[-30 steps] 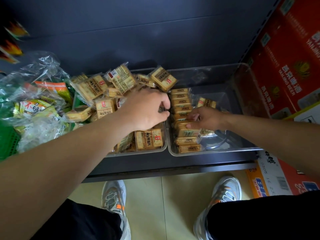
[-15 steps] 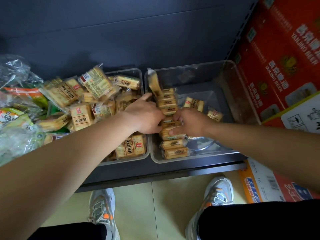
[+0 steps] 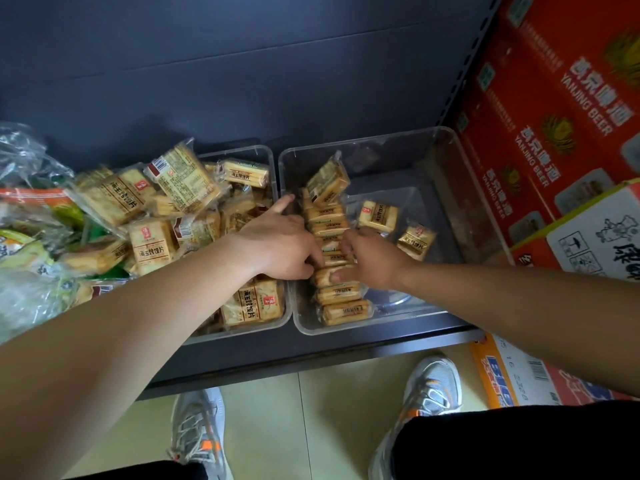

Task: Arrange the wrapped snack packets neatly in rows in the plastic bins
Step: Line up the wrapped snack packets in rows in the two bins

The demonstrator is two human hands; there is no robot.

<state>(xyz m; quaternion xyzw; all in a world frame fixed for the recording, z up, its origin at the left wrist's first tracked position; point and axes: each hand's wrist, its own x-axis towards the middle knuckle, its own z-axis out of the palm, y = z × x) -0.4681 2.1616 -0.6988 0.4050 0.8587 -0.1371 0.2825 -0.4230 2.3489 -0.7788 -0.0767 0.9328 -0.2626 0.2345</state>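
While both hands are engaged on it, the row of packets (image 3: 337,308) is found standing on edge along the left wall of the right bin (image 3: 381,142), at the centre of the frame. At the far end of the row, a tilted packet (image 3: 327,181) is seen leaning out of line. The right hand (image 3: 372,259) is closed round the middle of the row, fingers curled over the top and thumb pressed to the near side. The left hand (image 3: 278,242) is laid against the row from the left, one finger stretched toward the top of the frame. Whether it grips anything cannot be determined. Much of the row's middle is hidden by the two hands.

Two loose packets (image 3: 377,216) are noted lying flat in the right bin, right of the row and apart from it. The left bin (image 3: 242,150), touching the right bin, is heaped with a disordered pile of packets (image 3: 152,199) spilling over its left rim. Both bins are set on a dark shelf (image 3: 311,355).

Clear plastic bags (image 3: 24,237) of other goods are recorded at the left edge. Red beer cartons (image 3: 554,98) are stacked at the upper right, just beside the right bin. Two grey shoes (image 3: 197,434) are seen on the pale floor (image 3: 294,427) at the bottom.
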